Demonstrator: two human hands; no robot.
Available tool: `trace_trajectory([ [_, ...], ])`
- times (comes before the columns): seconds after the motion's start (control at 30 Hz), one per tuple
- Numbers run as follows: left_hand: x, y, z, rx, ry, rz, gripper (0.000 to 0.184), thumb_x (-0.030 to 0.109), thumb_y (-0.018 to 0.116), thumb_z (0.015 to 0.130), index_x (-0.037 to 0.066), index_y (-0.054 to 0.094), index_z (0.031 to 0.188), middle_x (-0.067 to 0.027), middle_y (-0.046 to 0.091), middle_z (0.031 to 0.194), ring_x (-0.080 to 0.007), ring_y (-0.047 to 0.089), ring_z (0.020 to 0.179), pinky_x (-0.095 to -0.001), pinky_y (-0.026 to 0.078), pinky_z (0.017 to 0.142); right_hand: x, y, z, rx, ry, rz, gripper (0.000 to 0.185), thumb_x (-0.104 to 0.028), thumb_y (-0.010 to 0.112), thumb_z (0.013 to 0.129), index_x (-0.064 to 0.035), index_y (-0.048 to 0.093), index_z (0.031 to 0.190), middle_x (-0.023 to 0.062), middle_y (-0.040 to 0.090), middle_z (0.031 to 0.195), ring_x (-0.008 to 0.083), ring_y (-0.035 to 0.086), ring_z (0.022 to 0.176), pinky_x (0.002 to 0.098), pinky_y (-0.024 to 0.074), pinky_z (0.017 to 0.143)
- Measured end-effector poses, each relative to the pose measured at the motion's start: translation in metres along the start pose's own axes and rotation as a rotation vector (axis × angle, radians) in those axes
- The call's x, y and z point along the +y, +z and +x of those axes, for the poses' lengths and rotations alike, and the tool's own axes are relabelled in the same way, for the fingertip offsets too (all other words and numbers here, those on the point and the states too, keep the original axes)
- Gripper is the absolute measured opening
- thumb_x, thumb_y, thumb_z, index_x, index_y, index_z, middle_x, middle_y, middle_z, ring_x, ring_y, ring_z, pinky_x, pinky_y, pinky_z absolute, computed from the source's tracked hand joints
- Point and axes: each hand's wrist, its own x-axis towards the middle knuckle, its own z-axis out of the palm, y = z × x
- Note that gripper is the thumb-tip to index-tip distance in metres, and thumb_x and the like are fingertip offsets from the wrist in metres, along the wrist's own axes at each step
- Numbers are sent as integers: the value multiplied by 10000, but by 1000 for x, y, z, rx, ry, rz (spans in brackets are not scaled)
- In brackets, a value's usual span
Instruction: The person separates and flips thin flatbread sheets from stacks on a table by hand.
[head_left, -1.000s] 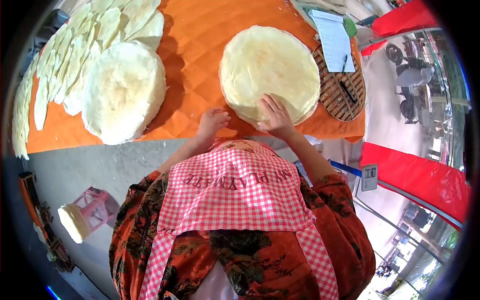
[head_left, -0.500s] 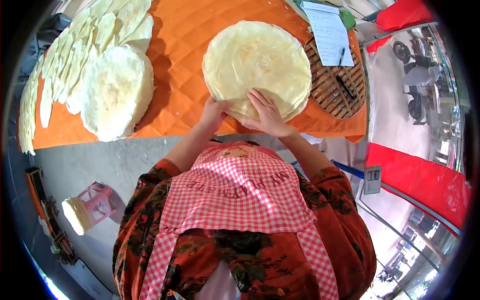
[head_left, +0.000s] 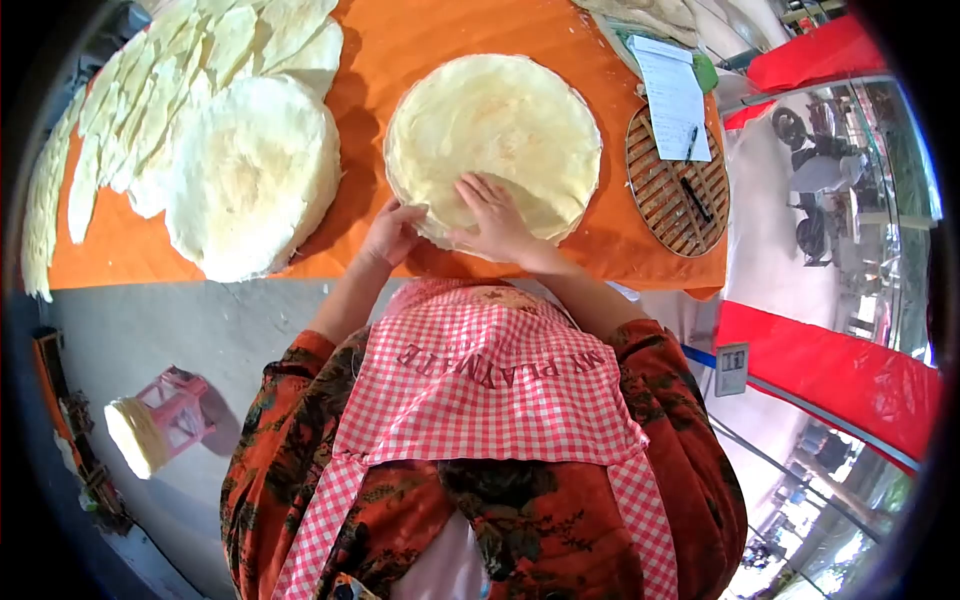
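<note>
A stack of thin, round, pale flatbreads [head_left: 500,120] lies on the orange tablecloth in front of me. At its near left edge, my left hand [head_left: 393,232] has its fingers curled and closed on the rim of a flatbread; how many layers it grips is hidden. My right hand [head_left: 497,222] rests flat on the near part of the top flatbread, its fingers stretched out. To the left stands a thicker pile of round flatbreads [head_left: 250,170]. Beyond that pile, many more flatbreads [head_left: 150,100] lie overlapping in rows.
A round slatted wooden rack [head_left: 660,205] sits right of the stack, with a dark pen [head_left: 697,200] and a written sheet of paper [head_left: 672,95] on it. The orange tablecloth [head_left: 360,30] ends just in front of me. A pink stool [head_left: 175,410] stands on the floor at left.
The stack's near right edge looks more even, with fewer layers fanned out. My left hand has moved left with the rim, and my right hand has shifted left. The view has shifted slightly.
</note>
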Motion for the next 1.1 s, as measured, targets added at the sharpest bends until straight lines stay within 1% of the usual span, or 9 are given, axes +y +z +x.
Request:
trace_trajectory([
  [0.1,-1,-3,7,-51,30,-24,400,-37,547,829,8,496,1223,-137,598,1162,-264,612,1018,-403,522,870,-1,2,4,31,26,94,822,-565,572,821,-12,360,1390,191,328,1462,324,292,1365,492,222,1090],
  [0.13,-1,0,7,18,44,-8,391,-24,540,831,7,505,1219,-136,609,1134,-266,628,974,-390,541,804,-1,4,6,47,25,96,803,-561,569,825,-8,377,1375,193,344,1449,324,300,1359,496,230,1079],
  [0.3,-1,14,8,30,53,67,418,8,523,831,8,487,1247,-142,591,1170,-277,601,1035,-391,517,858,-17,19,18,132,98,32,713,-530,541,850,5,442,1310,205,402,1400,330,332,1330,515,264,1028],
  [0.5,-2,4,13,-61,58,76,397,28,526,866,-4,478,1259,-140,591,1175,-270,603,1031,-386,515,864,-37,11,31,41,216,-109,653,-435,506,875,-3,387,1350,228,387,1402,363,331,1322,532,276,1008],
  [0.6,-2,4,12,-46,35,61,359,40,534,890,-10,492,1243,-128,602,1149,-257,611,1012,-379,512,872,-30,17,33,61,193,-83,658,-430,505,870,-2,373,1352,230,377,1408,367,336,1314,541,289,994],
  [0.83,-6,-12,21,-130,-12,13,313,56,554,900,-1,519,1206,-104,623,1086,-219,617,979,-360,510,881,-38,10,38,147,181,-115,578,-339,528,848,14,410,1291,251,476,1290,387,437,1215,533,365,931],
  [0.93,-6,-3,22,-64,9,4,296,69,557,895,-11,527,1178,-102,631,1011,-222,636,870,-346,545,770,-40,9,47,144,236,-72,481,-267,540,841,22,453,1216,245,527,1216,392,507,1127,498,420,882],
  [1.0,-5,-2,22,64,8,168,303,76,550,890,-31,523,1172,-117,633,977,-236,640,803,-346,554,680,-36,5,52,72,281,21,390,-225,545,839,28,504,1132,232,568,1159,381,561,1052,471,453,847],
  [1.1,-12,-9,27,192,62,340,297,88,538,879,-57,533,1139,-136,636,930,-250,640,732,-351,551,577,-17,8,52,116,242,36,239,-176,526,847,9,602,977,192,645,965,318,631,870,411,500,743],
])
